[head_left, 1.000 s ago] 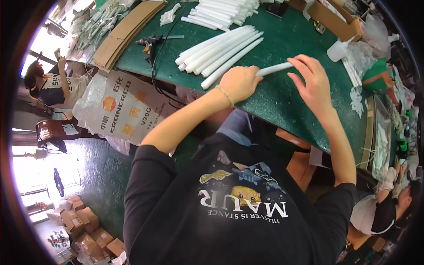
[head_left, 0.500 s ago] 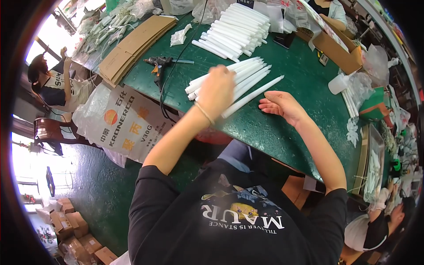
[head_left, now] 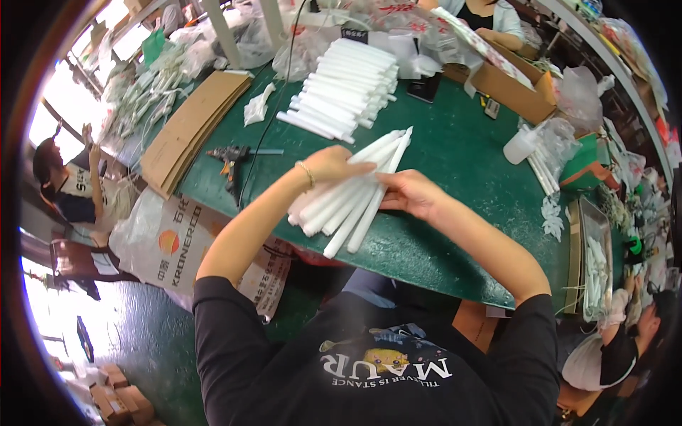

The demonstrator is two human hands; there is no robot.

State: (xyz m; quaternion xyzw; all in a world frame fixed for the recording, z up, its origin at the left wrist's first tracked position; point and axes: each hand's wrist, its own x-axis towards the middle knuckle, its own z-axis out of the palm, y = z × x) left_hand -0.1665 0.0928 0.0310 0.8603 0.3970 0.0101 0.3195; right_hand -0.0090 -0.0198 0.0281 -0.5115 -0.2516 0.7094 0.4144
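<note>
A bundle of several long white tubes (head_left: pixel 353 195) lies slanted between my hands, just above the green table (head_left: pixel 462 163). My left hand (head_left: pixel 332 165) lies over the bundle's upper left side with its fingers curled on it. My right hand (head_left: pixel 410 193) grips the bundle from the right. A neat stack of more white tubes (head_left: pixel 348 89) rests further back on the table.
A glue gun (head_left: pixel 231 156) with a black cable lies left of my hands, beside flat cardboard sheets (head_left: pixel 192 128). An open cardboard box (head_left: pixel 515 89), a white bottle (head_left: pixel 518 144) and plastic bags stand at the back right. Other people sit at far left and top.
The white tubes lay spread on the table with my hands beside them; now both hands have gathered them into one bundle and lifted it toward me.
</note>
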